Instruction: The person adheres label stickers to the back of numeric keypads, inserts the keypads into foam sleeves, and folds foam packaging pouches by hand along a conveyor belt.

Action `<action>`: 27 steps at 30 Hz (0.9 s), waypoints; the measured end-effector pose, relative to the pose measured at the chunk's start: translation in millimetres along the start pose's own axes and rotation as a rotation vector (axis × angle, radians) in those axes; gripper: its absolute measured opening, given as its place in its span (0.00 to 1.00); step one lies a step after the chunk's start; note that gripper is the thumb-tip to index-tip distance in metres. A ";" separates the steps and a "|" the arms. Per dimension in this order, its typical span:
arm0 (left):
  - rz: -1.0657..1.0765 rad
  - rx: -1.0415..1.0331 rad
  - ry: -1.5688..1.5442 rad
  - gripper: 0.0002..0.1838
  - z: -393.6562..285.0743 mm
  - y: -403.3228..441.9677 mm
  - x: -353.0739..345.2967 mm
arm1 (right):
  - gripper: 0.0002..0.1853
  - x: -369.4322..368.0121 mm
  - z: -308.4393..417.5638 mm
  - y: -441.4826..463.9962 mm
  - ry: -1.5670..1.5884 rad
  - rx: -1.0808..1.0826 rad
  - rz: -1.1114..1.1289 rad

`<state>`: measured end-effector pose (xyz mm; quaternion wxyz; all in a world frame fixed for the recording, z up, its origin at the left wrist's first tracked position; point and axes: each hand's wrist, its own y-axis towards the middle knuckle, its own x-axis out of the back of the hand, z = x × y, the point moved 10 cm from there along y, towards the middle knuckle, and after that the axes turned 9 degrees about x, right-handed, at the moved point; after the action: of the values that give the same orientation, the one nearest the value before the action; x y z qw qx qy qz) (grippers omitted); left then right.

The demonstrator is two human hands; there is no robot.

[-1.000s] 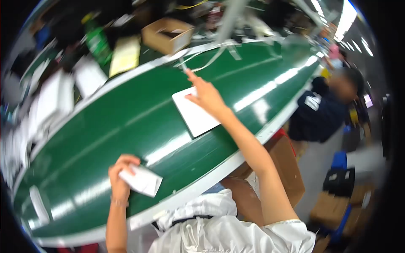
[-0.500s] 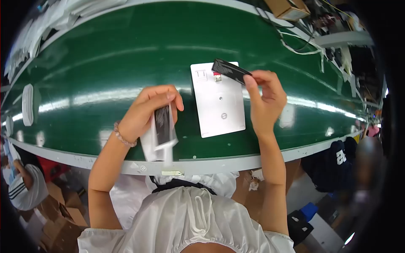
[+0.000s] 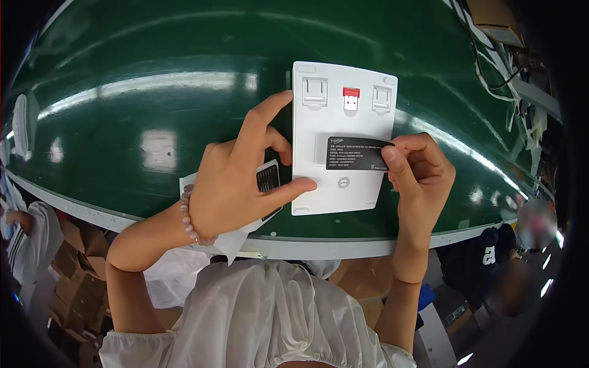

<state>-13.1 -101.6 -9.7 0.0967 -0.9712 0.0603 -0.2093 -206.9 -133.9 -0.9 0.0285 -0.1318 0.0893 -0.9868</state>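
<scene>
A white flat panel (image 3: 343,126) lies on the green table with fold-out feet at its far end. A red USB receiver (image 3: 350,99) sits between the feet. Pinched by one end in my right hand (image 3: 423,178), a black printed label (image 3: 356,153) is held over the panel's middle; I cannot tell whether it touches. My left hand (image 3: 236,175) is open, its index fingertip at the panel's left edge and its thumb over the lower left part. Beneath that hand lies a sheet of black labels (image 3: 268,178), partly hidden, with its pale backing (image 3: 236,242) overhanging the table edge.
The green table (image 3: 153,55) has a pale front rim (image 3: 325,248). A white object (image 3: 23,126) lies at the left. Cables (image 3: 485,67) and a cardboard box (image 3: 497,21) are at the back right. People and cartons (image 3: 80,276) are beyond the near edge.
My right hand has brought the black label nearer, over the panel's middle, uncovering the receiver. My left hand has let go of the label sheet and reached to the panel's left edge. The view has shifted.
</scene>
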 end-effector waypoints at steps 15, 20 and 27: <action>0.088 0.009 -0.009 0.49 5.5 -0.5 -10.8 | 0.05 -1.6 6.0 -2.0 -0.139 0.123 -0.006; 0.034 -0.066 0.007 0.47 -0.2 -1.7 -9.5 | 0.05 0.5 3.1 -2.1 -0.155 0.092 -0.012; 0.051 -0.098 -0.001 0.46 -0.2 -3.5 -11.6 | 0.05 0.5 4.6 -1.6 -0.177 0.105 -0.008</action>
<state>-23.4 -96.4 -13.4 0.0541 -0.9730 0.0950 -0.2033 -206.2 -133.1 3.9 0.0392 -0.2170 0.0341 -0.9748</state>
